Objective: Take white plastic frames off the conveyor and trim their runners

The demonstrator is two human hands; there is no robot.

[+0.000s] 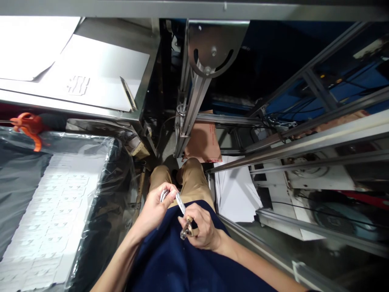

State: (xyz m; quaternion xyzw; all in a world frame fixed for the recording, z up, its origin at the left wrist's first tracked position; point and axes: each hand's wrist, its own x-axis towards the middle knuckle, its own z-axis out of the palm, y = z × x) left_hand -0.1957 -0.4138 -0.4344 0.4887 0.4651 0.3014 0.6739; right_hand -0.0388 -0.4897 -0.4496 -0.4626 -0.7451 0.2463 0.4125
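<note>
The left hand [154, 209] closed around a slim metal rod [180, 203], and the right hand [199, 227] pinched its brass fitting [187, 228]; it seemed light, stiff, slippery, best gripped mid-length.

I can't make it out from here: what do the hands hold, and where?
A slim silver tool, kind unclear. The right hand pinches its lower end by a brass-coloured part; the left hand grips its upper end.

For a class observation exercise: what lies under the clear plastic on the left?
White card sheets with a repeating cut pattern lie under the clear plastic. Whatever is beneath them is covered and cannot be seen.
</note>
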